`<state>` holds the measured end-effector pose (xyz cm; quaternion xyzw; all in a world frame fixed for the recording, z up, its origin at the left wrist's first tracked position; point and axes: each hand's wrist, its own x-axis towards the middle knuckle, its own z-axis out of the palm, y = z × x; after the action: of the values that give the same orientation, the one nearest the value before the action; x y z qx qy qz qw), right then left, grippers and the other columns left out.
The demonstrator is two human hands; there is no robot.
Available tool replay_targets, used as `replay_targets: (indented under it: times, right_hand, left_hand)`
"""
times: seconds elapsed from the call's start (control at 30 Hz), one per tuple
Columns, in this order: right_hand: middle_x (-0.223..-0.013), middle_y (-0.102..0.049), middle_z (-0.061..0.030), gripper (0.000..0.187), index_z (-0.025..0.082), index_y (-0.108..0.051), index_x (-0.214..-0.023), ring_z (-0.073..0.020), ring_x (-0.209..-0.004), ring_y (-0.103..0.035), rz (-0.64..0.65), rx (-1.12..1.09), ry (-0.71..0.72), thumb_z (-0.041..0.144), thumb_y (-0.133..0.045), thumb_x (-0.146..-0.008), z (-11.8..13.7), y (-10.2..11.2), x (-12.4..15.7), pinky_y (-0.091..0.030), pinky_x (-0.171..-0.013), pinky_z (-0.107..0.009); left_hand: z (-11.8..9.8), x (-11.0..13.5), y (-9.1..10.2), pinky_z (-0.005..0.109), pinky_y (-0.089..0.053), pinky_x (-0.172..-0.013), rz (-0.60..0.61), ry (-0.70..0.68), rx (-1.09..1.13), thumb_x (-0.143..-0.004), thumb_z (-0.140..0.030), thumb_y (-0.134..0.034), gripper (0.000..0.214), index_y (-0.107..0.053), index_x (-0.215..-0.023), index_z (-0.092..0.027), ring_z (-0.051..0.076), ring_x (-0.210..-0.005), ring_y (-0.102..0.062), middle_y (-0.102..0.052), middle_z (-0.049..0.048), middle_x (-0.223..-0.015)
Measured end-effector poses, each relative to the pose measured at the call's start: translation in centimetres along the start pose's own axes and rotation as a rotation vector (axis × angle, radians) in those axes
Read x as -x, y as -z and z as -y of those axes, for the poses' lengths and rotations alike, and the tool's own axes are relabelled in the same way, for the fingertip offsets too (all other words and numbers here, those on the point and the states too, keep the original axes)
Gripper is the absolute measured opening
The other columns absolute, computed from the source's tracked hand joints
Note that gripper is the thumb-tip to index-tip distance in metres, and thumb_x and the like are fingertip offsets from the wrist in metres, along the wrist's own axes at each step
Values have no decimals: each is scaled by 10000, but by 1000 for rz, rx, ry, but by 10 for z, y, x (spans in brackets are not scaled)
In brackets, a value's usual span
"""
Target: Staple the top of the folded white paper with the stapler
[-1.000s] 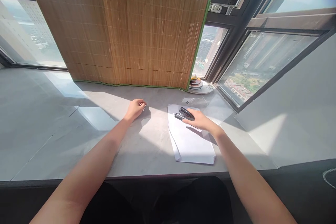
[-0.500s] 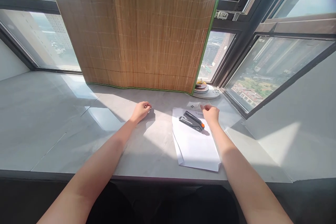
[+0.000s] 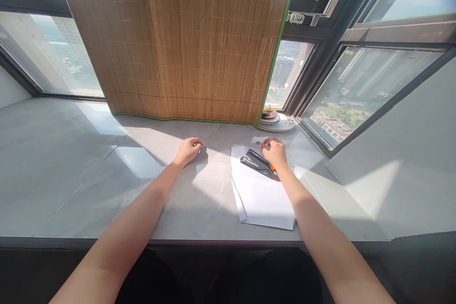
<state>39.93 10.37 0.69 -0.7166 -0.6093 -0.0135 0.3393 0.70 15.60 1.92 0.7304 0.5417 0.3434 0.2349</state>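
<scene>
Black stapler on white paper, right hand close beside

Curled in at the tips, the right hand's fingers are bent just beside some small dark bits past the far edge of the paper; whether they touch or grip any of them, I cannot tell. The left hand rests well apart from the paper, its fingers folded toward the thumb, with a tiny glint at the tips; I cannot tell whether something is pinched there.

Under and beside the right hand, the stapler lies slantwise on the upper part of the paper, its two arms spread apart and its orange end nearest the right wrist, partly hidden by it. The paper lies in more than one layer, the edges out of line at the left.

Everything rests on a pale grey sill crossed by patches of sun and shadow. Farther back, a stack of plates sits in the corner by the window. Brown slats of a green-edged blind hang down behind the left hand, and a white wall slopes up at the right.
</scene>
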Motion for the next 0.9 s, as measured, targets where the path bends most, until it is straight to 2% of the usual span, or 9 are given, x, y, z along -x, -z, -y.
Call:
replay_targets:
  times: [0.1, 0.27, 0.47, 0.6, 0.7, 0.77, 0.83, 0.9]
  right_hand:
    - [-1098, -688, -145, 202, 211, -729, -982, -320, -1153, -610, 1, 10, 39, 339, -579, -942, 2, -3, 1, -505, -909, -384]
    - [-1159, -677, -151, 200, 208, -722, -1040, -336, -1257, -579, 27, 28, 30, 310, -569, -963, -2, -6, 0, -511, -995, -410]
    - [-1254, -678, -156, 283, 209, -728, -1204, -346, -1292, -579, 155, 103, 57, 325, -579, -993, -1, -8, -3, -515, -1008, -425]
    - [-1256, -677, -158, 325, 210, -728, -1266, -342, -1250, -585, 209, 132, 79, 338, -553, -1024, -1, -10, -5, -505, -1005, -435]
    - [-1230, -681, -149, 307, 212, -741, -1229, -327, -1227, -582, 194, 143, 84, 331, -541, -1028, -3, -13, -6, -493, -1010, -427]
    - [-1210, -681, -143, 299, 214, -748, -1202, -321, -1218, -580, 184, 142, 93, 333, -540, -1024, -4, -15, -5, -487, -1007, -423]
    - [-1196, -682, -141, 301, 209, -750, -1186, -321, -1213, -578, 171, 138, 105, 335, -535, -1018, -6, -16, -5, -481, -1005, -422]
    - [-1196, -686, -139, 303, 207, -750, -1176, -319, -1213, -578, 159, 141, 116, 334, -528, -1012, -6, -18, -4, -475, -1005, -420]
  left_hand:
    - [0, 0, 1, 307, -504, -740, 1, -2, 1, -847, -246, -543, 271, -812, -856, -212, 215, -790, -664, -780, 45, -844]
    - [-4, 3, 2, 309, -504, -739, 10, 3, 19, -845, -247, -540, 265, -803, -846, -213, 217, -797, -664, -790, 47, -867]
    - [-5, 3, 4, 312, -495, -756, 12, 11, 20, -848, -235, -541, 257, -797, -842, -216, 216, -800, -650, -766, 39, -835]
    - [-2, 2, 2, 325, -522, -823, -8, 9, -3, -868, -212, -539, 275, -814, -869, -211, 224, -857, -657, -752, 62, -919]
    - [-5, 4, -3, 359, -539, -950, -38, 23, -103, -881, -164, -545, 300, -835, -944, -201, 257, -1014, -660, -701, 111, -1056]
    - [-8, 8, -2, 400, -519, -1048, -58, 53, -213, -894, -144, -560, 333, -837, -1068, -201, 297, -1156, -635, -672, 146, -1180]
    - [-8, 13, 10, 439, -489, -1114, -106, 125, -336, -926, -168, -570, 399, -796, -1253, -211, 330, -1261, -603, -644, 167, -1311]
    - [1, 21, 38, 472, -465, -1152, -168, 221, -435, -962, -213, -564, 458, -731, -1388, -212, 354, -1323, -582, -611, 181, -1421]
